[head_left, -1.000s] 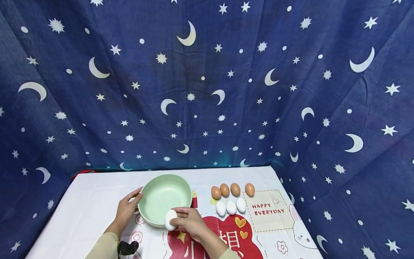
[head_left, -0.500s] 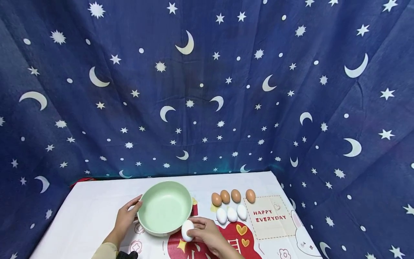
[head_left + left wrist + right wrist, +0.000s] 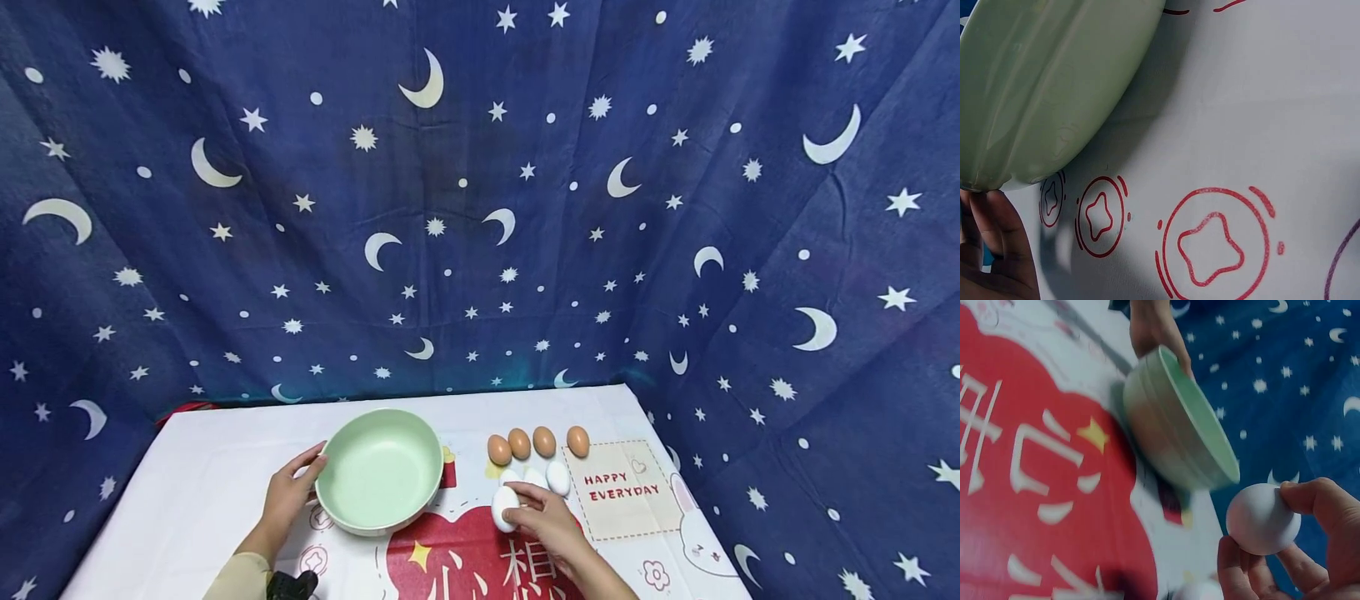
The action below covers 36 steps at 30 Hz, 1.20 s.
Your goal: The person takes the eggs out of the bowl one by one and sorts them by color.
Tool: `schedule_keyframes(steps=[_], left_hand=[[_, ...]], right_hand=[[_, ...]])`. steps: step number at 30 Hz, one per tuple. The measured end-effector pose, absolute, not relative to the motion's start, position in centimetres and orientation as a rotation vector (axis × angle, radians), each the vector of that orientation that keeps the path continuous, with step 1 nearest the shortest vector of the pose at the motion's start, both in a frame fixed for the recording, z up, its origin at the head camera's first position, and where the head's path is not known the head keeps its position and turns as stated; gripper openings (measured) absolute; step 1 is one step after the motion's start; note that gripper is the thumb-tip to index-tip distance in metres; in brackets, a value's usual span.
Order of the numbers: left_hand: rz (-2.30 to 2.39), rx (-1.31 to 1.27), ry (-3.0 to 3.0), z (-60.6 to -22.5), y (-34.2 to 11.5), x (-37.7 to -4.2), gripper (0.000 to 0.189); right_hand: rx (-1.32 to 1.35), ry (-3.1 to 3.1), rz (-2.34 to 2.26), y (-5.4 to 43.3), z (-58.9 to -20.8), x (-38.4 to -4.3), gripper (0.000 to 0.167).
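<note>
My left hand (image 3: 287, 493) holds the left edge of a pale green bowl (image 3: 380, 471), thumb near the rim and fingers at its outer side. The bowl's inside looks bare in the head view, and its outer wall (image 3: 1054, 81) fills the upper left of the left wrist view. My right hand (image 3: 551, 523) pinches a white egg (image 3: 505, 509) between thumb and fingers, to the right of the bowl. In the right wrist view this egg (image 3: 1261, 519) is off the table. Just behind it lie three white eggs (image 3: 558, 478), two of them partly hidden.
Several brown eggs (image 3: 544, 442) form a row behind the white ones, the rightmost set slightly apart. A white cloth (image 3: 202, 483) with red prints covers the table. A dark blue curtain (image 3: 450, 167) with moons and stars hangs behind and at both sides.
My right hand has carried the white egg rightward, from the bowl's front right edge to just before the white eggs. The left hand stays at the bowl. The head view has shifted slightly.
</note>
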<state>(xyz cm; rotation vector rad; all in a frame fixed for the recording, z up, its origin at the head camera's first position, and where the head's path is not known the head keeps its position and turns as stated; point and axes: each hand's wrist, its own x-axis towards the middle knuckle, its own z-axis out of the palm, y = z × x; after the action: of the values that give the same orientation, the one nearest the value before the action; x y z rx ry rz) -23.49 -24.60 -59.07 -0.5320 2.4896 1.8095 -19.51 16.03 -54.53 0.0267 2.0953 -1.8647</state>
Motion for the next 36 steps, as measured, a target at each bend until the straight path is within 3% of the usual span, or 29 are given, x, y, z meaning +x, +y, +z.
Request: schedule_keyframes(steps=[16, 36], left_hand=[[1.825, -0.537, 2.470, -59.3, -24.5, -23.8, 0.061], [1.811, -0.541, 2.469, -59.4, -24.8, -23.7, 0.060]], right_hand=[[0.436, 2.274, -1.927, 24.7, -54.9, -20.3, 0.056], [0.538, 2.438, -1.785, 28.8, -59.8, -24.5, 0.059]])
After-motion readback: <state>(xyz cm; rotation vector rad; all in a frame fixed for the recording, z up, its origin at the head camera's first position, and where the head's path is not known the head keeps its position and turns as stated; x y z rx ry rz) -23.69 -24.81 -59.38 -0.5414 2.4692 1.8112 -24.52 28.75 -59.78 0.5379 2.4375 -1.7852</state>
